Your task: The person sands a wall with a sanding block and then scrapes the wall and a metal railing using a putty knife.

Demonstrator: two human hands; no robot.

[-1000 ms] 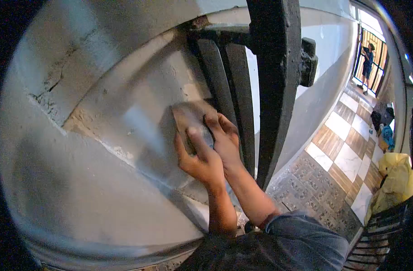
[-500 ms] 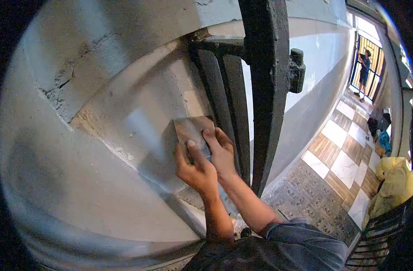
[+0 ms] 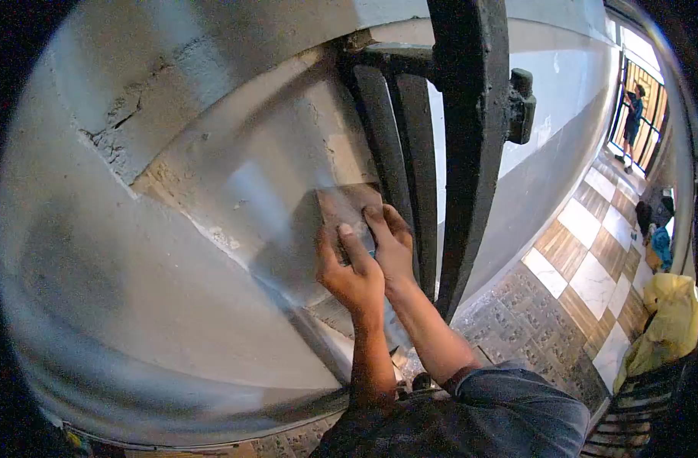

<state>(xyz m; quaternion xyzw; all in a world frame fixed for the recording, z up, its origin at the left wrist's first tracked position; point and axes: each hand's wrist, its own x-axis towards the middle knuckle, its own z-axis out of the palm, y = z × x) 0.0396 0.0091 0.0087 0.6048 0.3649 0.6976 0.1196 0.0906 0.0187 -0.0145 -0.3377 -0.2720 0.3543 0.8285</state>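
Note:
Both my hands hold a flat, brown-grey sheet of sandpaper point(image 3: 346, 203) in front of a plastered wall recess point(image 3: 276, 153). My left hand point(image 3: 352, 271) grips its lower left side, thumb lying across the face and fingers at the edge. On the right side, my right hand point(image 3: 391, 248) pinches it with the thumb on top and fingers curled round. The two wrists are close together. Just right of my hands stand the dark metal bars point(image 3: 414, 153) of a gate, beside its thick upright post point(image 3: 471, 145).
Cracked, rough plaster point(image 3: 120, 133) marks the wall at upper left. A metal latch block point(image 3: 521, 107) juts from the post. Down the tiled passage point(image 3: 586, 252), a person point(image 3: 633, 122) stands at a far gate. A yellow sack point(image 3: 666, 320) lies at right, near a black rack point(image 3: 643, 412).
The view has shifted, so the wall, gate and hands all sit a little farther right and higher in the picture. My grip on the sandpaper looks the same.

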